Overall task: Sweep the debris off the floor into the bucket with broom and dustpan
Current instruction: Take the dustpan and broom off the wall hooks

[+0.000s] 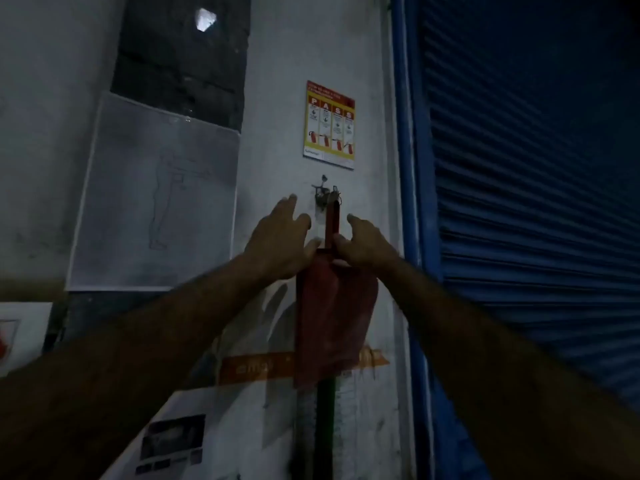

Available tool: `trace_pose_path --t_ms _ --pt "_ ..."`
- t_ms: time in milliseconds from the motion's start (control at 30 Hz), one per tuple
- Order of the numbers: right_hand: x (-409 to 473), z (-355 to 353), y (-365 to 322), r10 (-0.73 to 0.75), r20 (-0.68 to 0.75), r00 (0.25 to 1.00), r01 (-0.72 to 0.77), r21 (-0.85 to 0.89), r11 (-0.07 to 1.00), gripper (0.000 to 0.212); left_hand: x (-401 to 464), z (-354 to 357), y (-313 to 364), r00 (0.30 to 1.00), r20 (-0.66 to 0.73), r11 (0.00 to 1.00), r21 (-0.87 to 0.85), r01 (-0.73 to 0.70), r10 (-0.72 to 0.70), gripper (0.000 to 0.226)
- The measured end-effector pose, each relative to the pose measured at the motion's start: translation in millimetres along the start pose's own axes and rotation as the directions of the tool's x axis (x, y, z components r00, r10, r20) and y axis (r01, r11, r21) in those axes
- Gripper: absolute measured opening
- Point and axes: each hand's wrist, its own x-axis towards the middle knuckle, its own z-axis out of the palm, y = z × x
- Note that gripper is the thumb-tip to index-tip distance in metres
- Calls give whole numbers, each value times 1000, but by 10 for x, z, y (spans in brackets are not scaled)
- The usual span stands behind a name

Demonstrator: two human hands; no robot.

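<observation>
Two arms: I see both of my forearms reaching up and forward from the bottom corners toward the wall.
Left hand (280, 240): raised just left of the dustpan's handle, fingers spread and fairly straight, thumb tip near the handle's base; I cannot tell whether it touches anything, and it grasps nothing.
Right hand (360, 245): at the top of the dustpan's pan, thumb and fingers curled in against the spot where the handle meets the pan; it looks like a pinch on the dustpan, though blur hides the exact contact.
Dustpan (332, 317): red, hanging flat against the white wall, handle upward, pan downward, between my two hands at its upper end.
Pole (325, 427): a dark green upright shaft shows below the dustpan's lower edge, close to the wall; I cannot tell what it belongs to.
Hook (323, 197): a small metal fitting on the wall, at the top end of the dustpan's handle.
Orange band (252, 368): painted across the wall, passing behind the lower part of the pan.
Safety poster (330, 124): red and yellow, lettered P A S S, fixed above the hook.
Whiteboard (156, 195): pale panel with a faint line sketch, left of my left hand.
Roller shutter (533, 202): blue, ribbed, filling the right side beyond a blue frame.
</observation>
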Motion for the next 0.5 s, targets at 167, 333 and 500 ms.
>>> trace_pose_path --t_ms 167,333,500 --pt "504 149 196 72 63 995 -79 117 990 59 421 33 142 994 69 995 50 84 -88 43" --pt "785 192 294 70 67 995 -81 179 980 46 649 79 357 985 8 985 31 171 -172 40" --pt "986 18 322 57 -39 998 -42 307 951 59 787 43 446 967 11 967 2 253 -253 38"
